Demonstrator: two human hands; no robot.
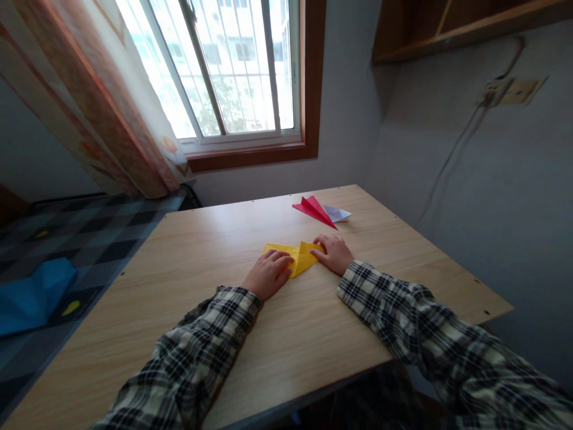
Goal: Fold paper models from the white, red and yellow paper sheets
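1. My left hand (267,273) lies flat, fingers together, pressing the yellow paper (299,255) mid-table (224,251).
2. My right hand (333,253) presses its right end, fingers curled down.
3. Beyond them lie a red plane (313,209) touching a white fold (337,213).

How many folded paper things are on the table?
3. The yellow paper lies under both hands near the middle; the red paper plane sits farther back, and the white folded paper touches its right side.
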